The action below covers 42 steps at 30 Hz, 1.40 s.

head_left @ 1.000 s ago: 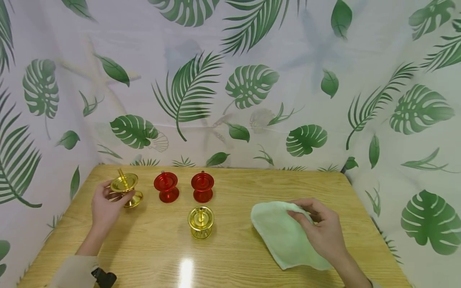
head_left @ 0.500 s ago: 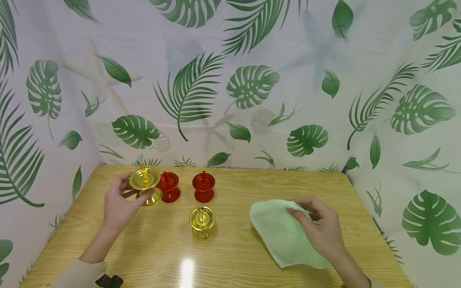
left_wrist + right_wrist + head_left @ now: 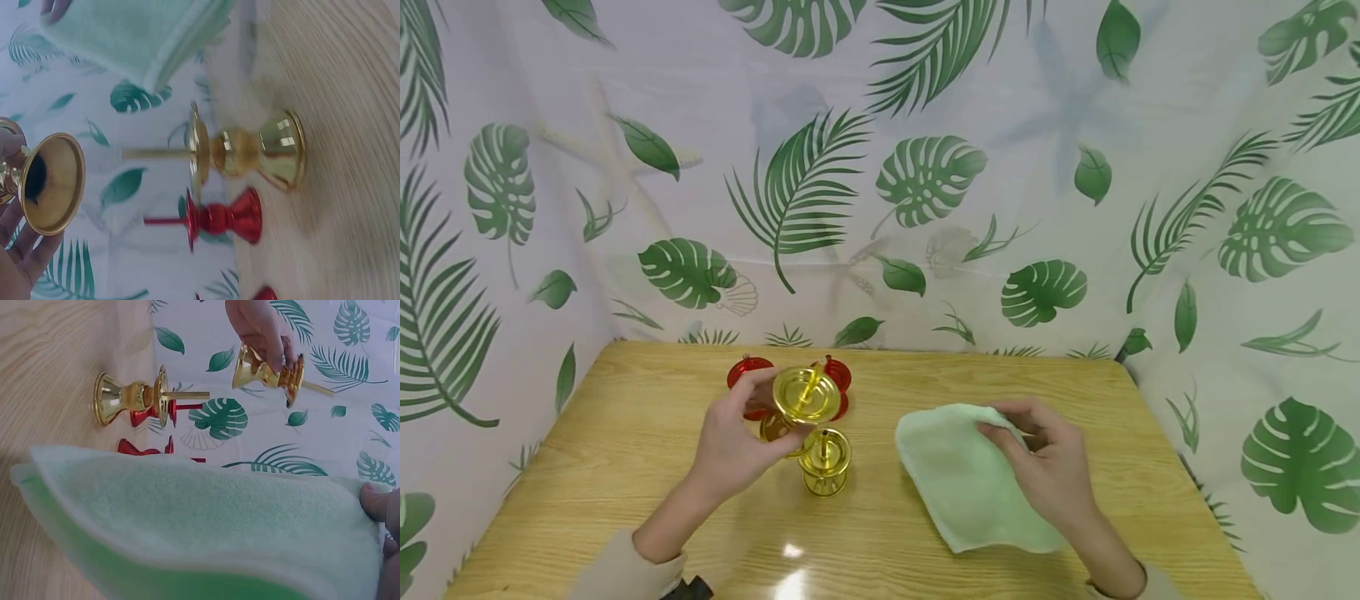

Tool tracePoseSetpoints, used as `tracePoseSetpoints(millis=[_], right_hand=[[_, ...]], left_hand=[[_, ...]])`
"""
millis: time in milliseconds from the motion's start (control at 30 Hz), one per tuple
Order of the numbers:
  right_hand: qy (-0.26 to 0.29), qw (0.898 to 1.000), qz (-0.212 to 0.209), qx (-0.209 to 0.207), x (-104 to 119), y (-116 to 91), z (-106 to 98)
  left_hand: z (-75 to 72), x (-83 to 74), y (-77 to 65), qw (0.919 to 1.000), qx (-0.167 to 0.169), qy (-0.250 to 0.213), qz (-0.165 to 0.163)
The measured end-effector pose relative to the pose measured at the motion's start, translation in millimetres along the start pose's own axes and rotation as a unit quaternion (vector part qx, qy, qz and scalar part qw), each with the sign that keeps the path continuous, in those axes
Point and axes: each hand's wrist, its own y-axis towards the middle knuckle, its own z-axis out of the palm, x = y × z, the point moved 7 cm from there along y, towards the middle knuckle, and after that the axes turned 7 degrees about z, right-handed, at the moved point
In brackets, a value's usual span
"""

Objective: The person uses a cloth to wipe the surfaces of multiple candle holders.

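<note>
My left hand [image 3: 730, 448] grips a gold candle holder [image 3: 797, 400] by its narrow middle. It has a dish on top, a thin upright tube and a flared foot. The left wrist view shows the hollow underside of that foot [image 3: 60, 184], off the table. A second gold candle holder [image 3: 825, 462] stands on the table just below it in the head view. My right hand [image 3: 1051, 462] pinches the upper edge of a pale green cloth [image 3: 958, 475], which hangs down to the right of the candle holders.
Two red candle holders, one at left [image 3: 747, 372] and one at right [image 3: 842, 379], stand farther back, partly hidden by my left hand and the raised holder. The wooden table [image 3: 970, 379] ends at a leaf-printed cloth backdrop [image 3: 865, 192] behind and at both sides.
My left hand has carried the gold candle holder from the table's left side rightward, past the left red one. My right hand and the cloth have shifted slightly left.
</note>
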Motion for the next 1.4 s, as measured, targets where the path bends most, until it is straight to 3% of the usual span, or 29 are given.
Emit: tracePoseSetpoints(millis=[233, 433, 600, 833, 1033, 1133, 1267, 1400], right_hand=[[0.052, 0.998, -0.023, 0.017, 9.7, 3.2, 11.4], [0.007, 0.999, -0.007, 0.036, 14.6, 4.0, 17.3], [0.025, 0.997, 0.000, 0.069, 18.9, 4.5, 22.7], [0.002, 0.982, 0.097, 0.160, 7.7, 5.8, 31.7], [-0.002, 0.967, 0.149, 0.205, 8.1, 2.2, 42.3], [-0.011, 0.974, 0.116, 0.195, 17.4, -1.3, 45.9], [-0.041, 0.984, -0.012, 0.171, 36.4, -8.1, 50.5], [-0.073, 0.975, -0.129, 0.167, 48.9, -18.2, 55.8]], left_hand=[[39.3, -34.9, 2.7, 0.9961, 0.056, -0.009, 0.067], [59.8, -55.0, 1.1, 0.9848, 0.067, 0.052, 0.152], [70.4, -64.1, -1.5, 0.9714, 0.078, 0.102, 0.200], [81.8, -75.2, -7.8, 0.9460, 0.086, 0.179, 0.257], [88.0, -78.0, -12.2, 0.9361, 0.090, 0.199, 0.276], [88.7, -78.2, -12.3, 0.9365, 0.092, 0.196, 0.276], [87.7, -77.4, -11.3, 0.9385, 0.099, 0.191, 0.270], [84.5, -75.1, -8.3, 0.9455, 0.117, 0.167, 0.254]])
